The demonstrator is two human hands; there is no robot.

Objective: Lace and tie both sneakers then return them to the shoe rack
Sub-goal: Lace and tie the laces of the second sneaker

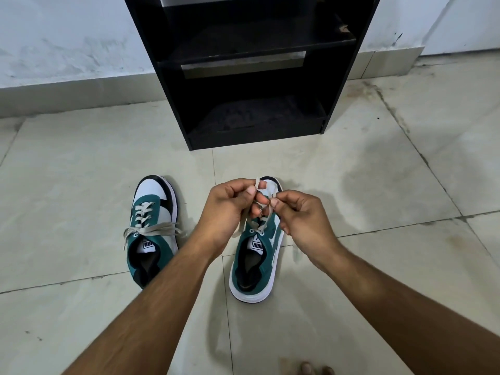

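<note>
Two green, white and black sneakers stand on the floor, toes pointing away from me. The left sneaker (151,228) is laced, its beige lace ends spread loose across the top. Over the right sneaker (257,263) both my hands work the beige lace (266,209). My left hand (230,209) pinches a loop of the lace between thumb and fingers. My right hand (300,217) pinches the other strand just beside it. The hands hide most of that shoe's front. The black shoe rack (254,63) stands against the wall straight ahead, its shelves bare.
Pale floor tiles (81,163) with dark grout lines surround the shoes. A white scuffed wall (67,36) runs behind the rack. My bare toes (313,368) show at the bottom edge.
</note>
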